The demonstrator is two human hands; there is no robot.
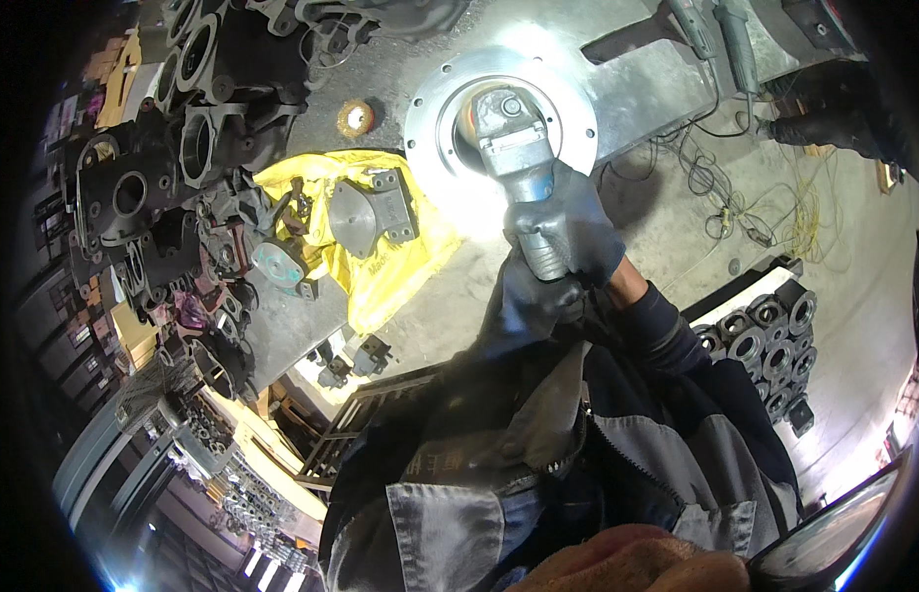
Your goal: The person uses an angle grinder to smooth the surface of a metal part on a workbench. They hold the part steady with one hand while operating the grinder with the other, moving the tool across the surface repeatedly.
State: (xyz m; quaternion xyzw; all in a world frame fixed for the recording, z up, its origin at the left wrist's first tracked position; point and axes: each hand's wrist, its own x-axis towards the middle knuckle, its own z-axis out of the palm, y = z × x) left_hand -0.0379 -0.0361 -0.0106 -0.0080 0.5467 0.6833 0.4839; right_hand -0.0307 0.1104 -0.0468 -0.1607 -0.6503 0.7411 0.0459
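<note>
Angle grinder (519,161) sits at the upper middle of my view, its grey head over the opening of a flat, pale metal ring flange (576,123) with small holes spaced around its rim. From where I watch, the gloved right hand (580,225) is wrapped round the grinder's body, fingers curled over it, so the tool's head reaches out ahead of that hand and its ribbed rear end emerges below it. I see the gloved left hand (540,296) just beneath that rear end; its fingers are largely hidden, and I cannot tell whether it grips the tool. Nor can I make out whether the grinder's disc touches the metal.

Bright light washes over the flange and the grey workbench (642,84) beneath it. To the left I have an orange-brown ring-shaped roll (356,119), then a crumpled yellow plastic bag (381,291) with a rhombic metal plate (353,219) and a drilled metal block (391,207) side by side on it. Dark metal castings (124,227) crowd the far left. Toward my upper right lies a corded power tool (738,47); tangled cables (711,183) lie on the floor below, and ring-shaped metal parts (775,355) sit packed together farther down.
</note>
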